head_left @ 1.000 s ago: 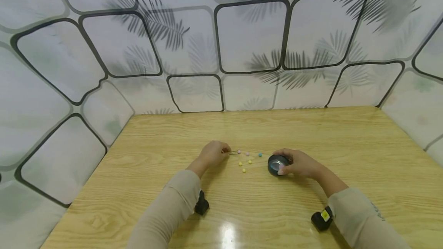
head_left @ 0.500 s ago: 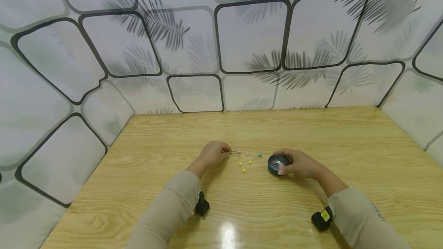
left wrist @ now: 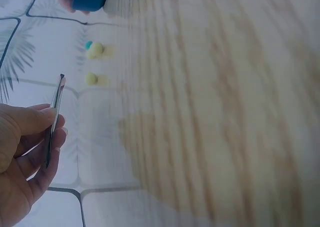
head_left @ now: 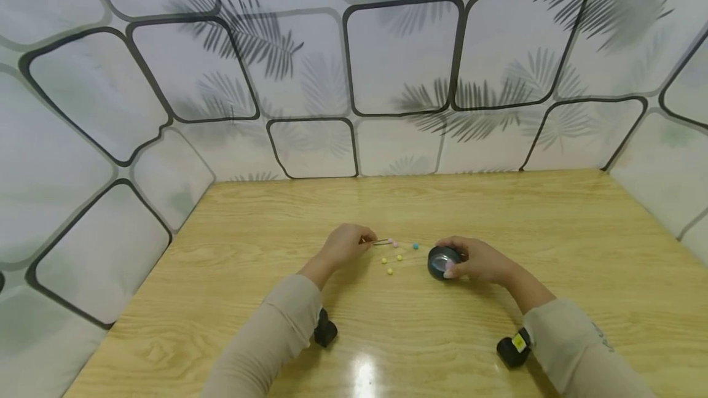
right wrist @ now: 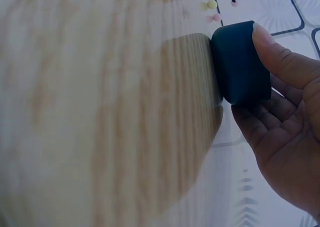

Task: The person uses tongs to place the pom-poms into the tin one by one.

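Note:
My left hand [head_left: 345, 243] pinches metal tweezers [left wrist: 56, 114] between thumb and fingers, tips pointing right in the head view. A small pink bead [head_left: 390, 241] sits at the tweezer tips, just above another pink bead [head_left: 395, 245]. My right hand [head_left: 480, 260] grips a round dark container [head_left: 437, 265] by its sides on the table. Its shiny inside faces up in the head view; its dark blue side wall [right wrist: 242, 62] shows in the right wrist view. Between the hands lie a blue bead [head_left: 415, 246] and three yellow beads, one of them nearest the front [head_left: 389, 271].
A wooden table [head_left: 265, 214] spreads under both hands, with a patterned cloth wall [head_left: 409, 66] behind it and at both sides. Black wrist cameras sit under the left sleeve [head_left: 290, 306] and the right sleeve [head_left: 558, 330].
My left hand has shifted slightly right. The tweezers' arms have drawn together, and the pink bead at their tips has moved right with them. The right hand and container have stayed in place.

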The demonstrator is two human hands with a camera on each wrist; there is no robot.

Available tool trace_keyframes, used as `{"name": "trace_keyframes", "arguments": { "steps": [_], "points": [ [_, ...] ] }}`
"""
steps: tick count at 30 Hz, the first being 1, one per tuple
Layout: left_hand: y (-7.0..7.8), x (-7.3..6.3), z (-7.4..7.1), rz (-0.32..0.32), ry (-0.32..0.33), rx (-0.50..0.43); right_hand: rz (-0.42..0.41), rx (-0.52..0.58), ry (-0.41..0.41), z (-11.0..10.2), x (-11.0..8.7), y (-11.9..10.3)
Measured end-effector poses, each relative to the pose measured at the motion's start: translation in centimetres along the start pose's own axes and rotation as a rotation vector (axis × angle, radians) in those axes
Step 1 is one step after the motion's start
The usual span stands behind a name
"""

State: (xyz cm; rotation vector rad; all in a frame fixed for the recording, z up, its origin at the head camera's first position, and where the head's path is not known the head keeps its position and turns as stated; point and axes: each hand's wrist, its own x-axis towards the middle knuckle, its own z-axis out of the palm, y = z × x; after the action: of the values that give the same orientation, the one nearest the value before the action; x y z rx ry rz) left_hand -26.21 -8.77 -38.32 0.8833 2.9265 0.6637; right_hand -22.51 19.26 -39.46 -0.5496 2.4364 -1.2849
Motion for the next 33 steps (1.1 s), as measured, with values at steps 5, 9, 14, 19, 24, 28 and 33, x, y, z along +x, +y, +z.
{"name": "trace_keyframes", "arguments": {
  "steps": [5,9,14,19,24,28,33],
  "points": [
    [0.9,0.1,-0.1,0.022,-0.009,-0.023,0.009,-0.004,0.002,0.0,0.1,0.2],
    [1.7,0.2,0.0,0.009,-0.024,-0.06,0.016,-0.014,0.005,0.0,0.1,0.3],
    [2.7,0.3,0.2,0.021,-0.03,-0.102,0.003,-0.006,0.002,-0.1,0.1,0.3],
    [3.4,0.5,0.6,0.059,-0.019,-0.104,-0.003,0.012,-0.006,-0.1,0.1,0.3],
    [4.1,0.8,0.9,0.077,-0.024,-0.115,-0.006,0.011,-0.005,-0.1,0.1,0.2],
    [4.7,1.1,1.2,0.069,-0.045,-0.137,-0.019,0.009,-0.007,-0.1,0.0,0.3],
    [5.3,1.5,1.5,0.098,-0.058,-0.12,-0.027,0.006,-0.012,-0.2,0.0,0.2]
  ]
}}
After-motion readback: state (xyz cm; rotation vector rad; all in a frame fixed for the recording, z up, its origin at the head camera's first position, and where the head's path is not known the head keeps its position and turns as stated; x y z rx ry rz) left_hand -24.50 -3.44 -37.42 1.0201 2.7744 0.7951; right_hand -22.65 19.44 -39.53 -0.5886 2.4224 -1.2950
